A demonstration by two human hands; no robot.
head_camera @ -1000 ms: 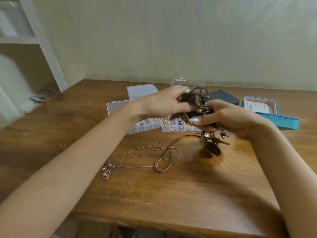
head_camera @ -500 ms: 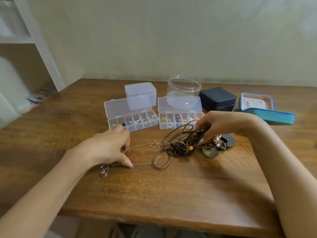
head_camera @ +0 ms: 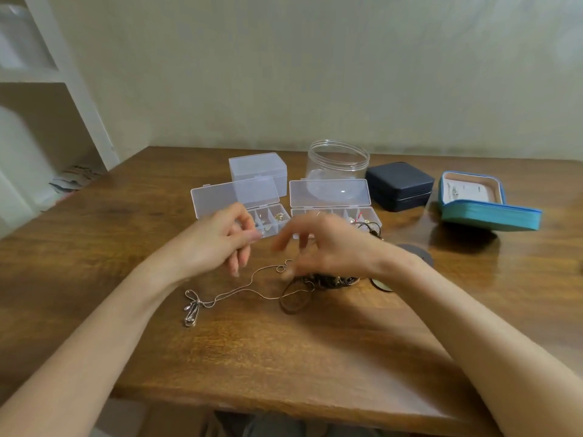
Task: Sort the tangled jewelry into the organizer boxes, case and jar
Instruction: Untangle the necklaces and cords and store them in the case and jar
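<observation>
Though blur smeared both hands, the left hand [head_camera: 217, 247] hovered above the table [head_camera: 94, 247] with fingers loosely curled and nothing visible in them; the right hand [head_camera: 331, 252] hung with fingers spread downward over the tangle [head_camera: 334, 280], and I could not tell whether its tips touched it; the tangle lay on the wood just in front of the organizer boxes [head_camera: 329, 192], a thin chain [head_camera: 249, 287] trailing from it to a bow pendant [head_camera: 191, 305], a brown cord loop [head_camera: 293, 301] alongside; the chain looked light, limp and easily kinked, so it probably wanted a gentle pinch near the knot, not a tug at the pendant; jar [head_camera: 337, 156] and dark case [head_camera: 399, 184] stood behind.
</observation>
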